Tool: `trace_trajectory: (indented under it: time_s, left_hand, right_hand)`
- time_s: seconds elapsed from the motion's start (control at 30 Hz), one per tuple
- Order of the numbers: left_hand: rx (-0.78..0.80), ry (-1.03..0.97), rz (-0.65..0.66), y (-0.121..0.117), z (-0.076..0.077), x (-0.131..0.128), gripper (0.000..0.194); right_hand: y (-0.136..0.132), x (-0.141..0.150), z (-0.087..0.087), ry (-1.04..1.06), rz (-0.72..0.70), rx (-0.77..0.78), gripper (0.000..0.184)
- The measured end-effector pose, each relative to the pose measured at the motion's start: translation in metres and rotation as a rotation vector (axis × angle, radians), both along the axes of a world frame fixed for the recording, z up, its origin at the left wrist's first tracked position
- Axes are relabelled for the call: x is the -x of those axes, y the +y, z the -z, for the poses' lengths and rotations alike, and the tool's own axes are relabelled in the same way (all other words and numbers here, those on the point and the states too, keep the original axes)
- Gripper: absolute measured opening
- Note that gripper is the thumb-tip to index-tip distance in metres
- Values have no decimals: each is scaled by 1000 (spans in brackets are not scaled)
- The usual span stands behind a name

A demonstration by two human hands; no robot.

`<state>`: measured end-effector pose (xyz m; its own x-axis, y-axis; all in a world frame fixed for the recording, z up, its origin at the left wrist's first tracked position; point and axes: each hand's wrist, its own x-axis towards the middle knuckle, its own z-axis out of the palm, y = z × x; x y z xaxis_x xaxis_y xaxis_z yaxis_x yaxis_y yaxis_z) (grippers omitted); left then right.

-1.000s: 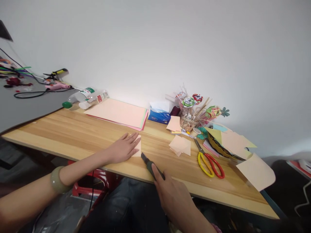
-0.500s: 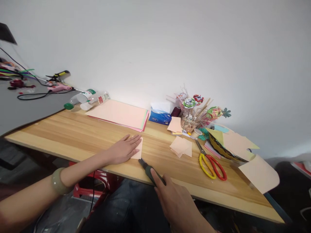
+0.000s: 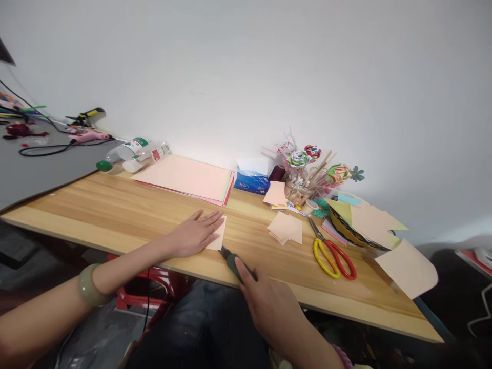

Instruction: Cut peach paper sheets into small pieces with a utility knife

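Observation:
My left hand (image 3: 194,236) lies flat with its fingers stretched out, pressing a small peach paper piece (image 3: 219,242) onto the wooden table. Most of that piece is hidden under the palm and fingers. A dark green utility knife (image 3: 235,264) is gripped in my right hand (image 3: 265,300), its dark blade pointing away from me. The blade tip is at the paper's near right corner; whether it touches the paper I cannot tell. To the right lie several cut peach paper squares (image 3: 282,228) and open-bladed scissors (image 3: 333,256) with one yellow and one red handle.
Stacked coloured sheets (image 3: 184,177) lie at the back, beside plastic bottles (image 3: 132,148) and a blue tissue pack (image 3: 251,180). A jar (image 3: 298,195) holds sticks and paper flowers. A basket (image 3: 340,223) heaped with paper scraps stands at the right. The table's front edge (image 3: 215,277) is close.
The view has shifted slightly. My right hand and the knife have moved a little up and left, while my left hand stays on the paper.

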<state>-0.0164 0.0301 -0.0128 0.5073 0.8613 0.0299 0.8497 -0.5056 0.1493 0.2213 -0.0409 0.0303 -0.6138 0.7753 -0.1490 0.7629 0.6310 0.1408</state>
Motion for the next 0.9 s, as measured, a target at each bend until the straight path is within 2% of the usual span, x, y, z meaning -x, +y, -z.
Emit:
trace_trajectory:
  time_s: [0.3,0.6,0.9]
  left_hand:
    - [11,6,0,1,1,-1,55]
    - [24,5,-1,0,-1,-2,55]
    - [28,-12,0,1,0,-1,54]
  right_hand:
    - [-1,-1,3,-26,48,14,54]
    - [6,12,-8,-35,114,74,56]
    - [12,17,-6,-16,132,73,55]
